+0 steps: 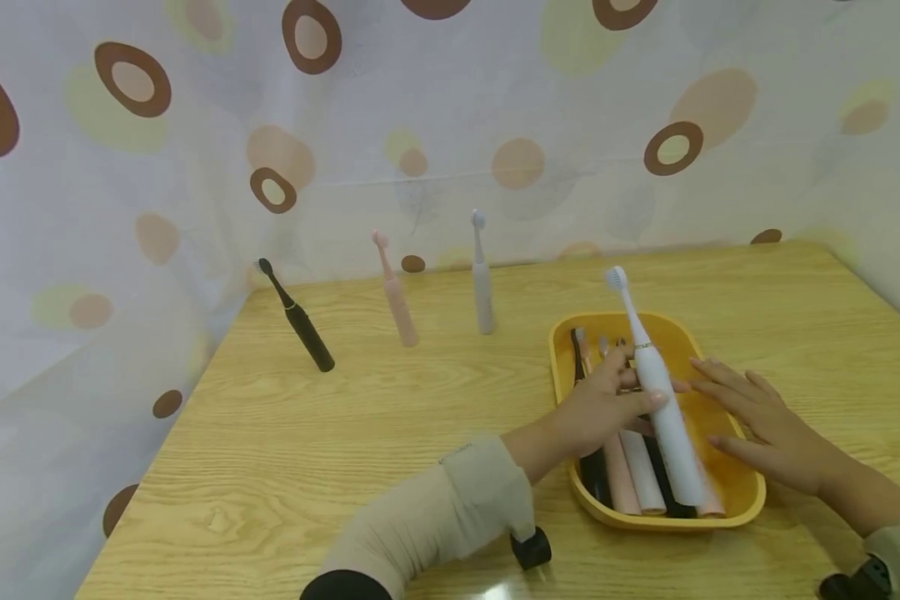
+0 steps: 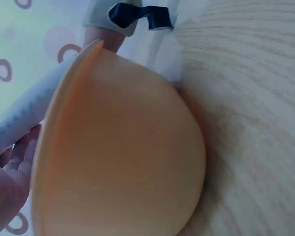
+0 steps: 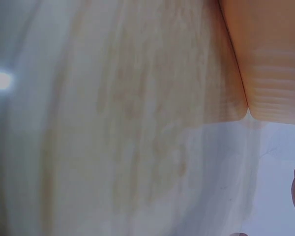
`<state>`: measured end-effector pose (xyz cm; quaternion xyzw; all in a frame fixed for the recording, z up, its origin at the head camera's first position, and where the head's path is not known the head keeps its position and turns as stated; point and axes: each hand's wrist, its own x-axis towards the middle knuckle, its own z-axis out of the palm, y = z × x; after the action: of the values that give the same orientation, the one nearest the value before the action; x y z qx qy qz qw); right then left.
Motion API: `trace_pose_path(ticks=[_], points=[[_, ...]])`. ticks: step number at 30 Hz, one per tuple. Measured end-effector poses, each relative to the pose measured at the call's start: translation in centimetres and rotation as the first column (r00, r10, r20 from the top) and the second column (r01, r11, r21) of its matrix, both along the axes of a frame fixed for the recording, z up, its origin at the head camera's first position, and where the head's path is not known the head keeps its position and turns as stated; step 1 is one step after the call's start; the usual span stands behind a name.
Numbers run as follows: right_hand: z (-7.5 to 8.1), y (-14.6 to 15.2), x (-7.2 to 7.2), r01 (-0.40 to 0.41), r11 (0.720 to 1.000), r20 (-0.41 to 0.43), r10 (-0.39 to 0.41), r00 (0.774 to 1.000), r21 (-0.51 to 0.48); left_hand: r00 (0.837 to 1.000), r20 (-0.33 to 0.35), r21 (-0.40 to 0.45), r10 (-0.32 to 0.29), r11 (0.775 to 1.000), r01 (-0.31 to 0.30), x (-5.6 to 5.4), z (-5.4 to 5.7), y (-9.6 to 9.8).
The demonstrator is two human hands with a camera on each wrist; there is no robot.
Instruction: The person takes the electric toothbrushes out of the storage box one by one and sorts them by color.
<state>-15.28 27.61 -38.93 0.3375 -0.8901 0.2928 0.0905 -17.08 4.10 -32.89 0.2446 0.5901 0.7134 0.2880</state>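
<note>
A white electric toothbrush (image 1: 669,425) is in my left hand (image 1: 592,412), gripped by its handle over a yellow tray (image 1: 753,492). Its brush head points away from me. In the left wrist view, the white handle (image 2: 24,110) shows beyond the tray's wall (image 2: 123,147). My right hand (image 1: 768,429) hovers at the tray's right rim, fingers extended and holding nothing. Inside the tray lie several more toothbrushes, among them a black one (image 1: 594,479), a pink one (image 1: 619,479) and a white one (image 1: 645,479), partly hidden by my left hand.
Toward the back of the wooden table (image 1: 285,475) lie three separate toothbrushes: a black one (image 1: 309,337) at left, a pink one (image 1: 400,311) and a light grey one (image 1: 483,298). A patterned curtain (image 1: 450,108) hangs behind the table and along its sides.
</note>
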Motion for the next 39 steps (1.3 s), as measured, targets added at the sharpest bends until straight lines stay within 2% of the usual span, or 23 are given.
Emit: trace_pose_path(ticks=[7,14,19,23,34,39], points=[[0.0,0.1,-0.1,-0.007,1.0,-0.042,0.008,0.999,0.016,0.995,-0.007,0.091,0.095,0.991,-0.094,-1.7,-0.1,-1.9],[0.1,0.1,-0.1,-0.009,1.0,-0.032,0.009,0.999,0.012,0.976,0.005,0.087,0.216,0.973,-0.216,-2.9,1.3,-4.5],[0.1,-0.4,-0.4,-0.01,0.999,-0.024,0.011,1.0,0.033,0.968,-0.038,0.065,0.248,0.967,-0.245,-3.6,2.0,-6.5],[0.3,0.0,-0.1,-0.005,0.999,-0.039,0.007,0.999,0.041,0.965,-0.053,0.071,0.255,0.965,-0.252,-4.1,2.1,-7.0],[0.1,0.4,-0.1,-0.012,0.998,-0.077,0.017,0.997,0.056,0.916,-0.117,0.056,0.384,0.923,-0.38,-5.9,1.5,-9.6],[0.1,0.0,-0.5,-0.04,0.998,-0.097,0.045,0.994,0.058,0.885,-0.122,0.03,0.449,0.893,-0.448,-7.0,1.1,-10.9]])
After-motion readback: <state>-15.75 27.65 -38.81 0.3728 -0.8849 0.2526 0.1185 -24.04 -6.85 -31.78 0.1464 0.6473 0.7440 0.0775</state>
